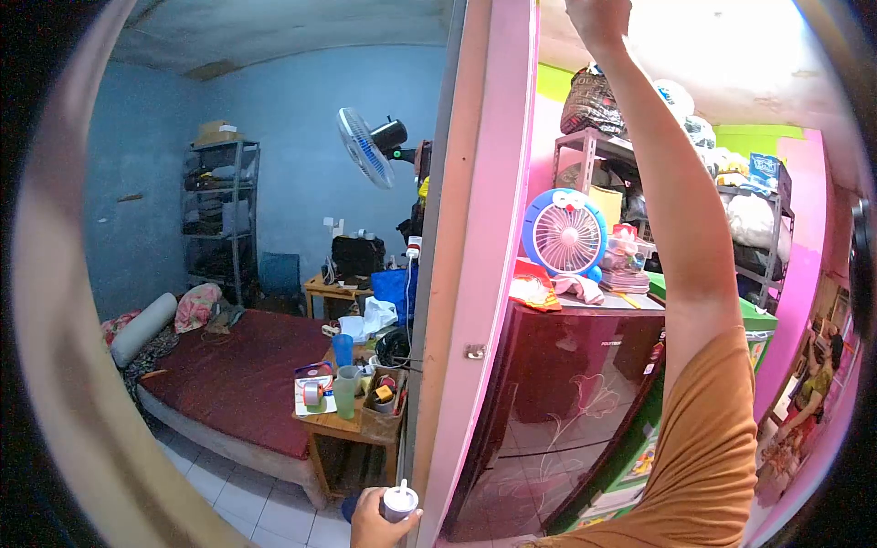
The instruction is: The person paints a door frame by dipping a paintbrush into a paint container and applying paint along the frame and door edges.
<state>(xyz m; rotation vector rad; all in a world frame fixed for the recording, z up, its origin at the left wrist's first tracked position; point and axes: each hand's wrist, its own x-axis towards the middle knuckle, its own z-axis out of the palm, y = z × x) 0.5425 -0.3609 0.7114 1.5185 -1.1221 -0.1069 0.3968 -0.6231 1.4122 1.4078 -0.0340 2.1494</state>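
Note:
At the bottom centre, my left hand (373, 522) is wrapped round a small dark container (400, 502) with a white top, from which a short white piece sticks up. My right arm, in an orange-brown sleeve, reaches straight up in front of the shelf. At the top edge of the view is my right hand (600, 16); its fingers are cut off by the frame, so what it touches or holds cannot be seen. The pink door frame (484, 265) stands between the two hands.
Left of the frame are a bed (247, 370) with a dark red cover, a wall fan (365, 149) and a small wooden table (340, 426). To the right stand a dark red fridge (557, 402) with a blue fan (566, 233) on top, loaded shelves and another person (808, 393).

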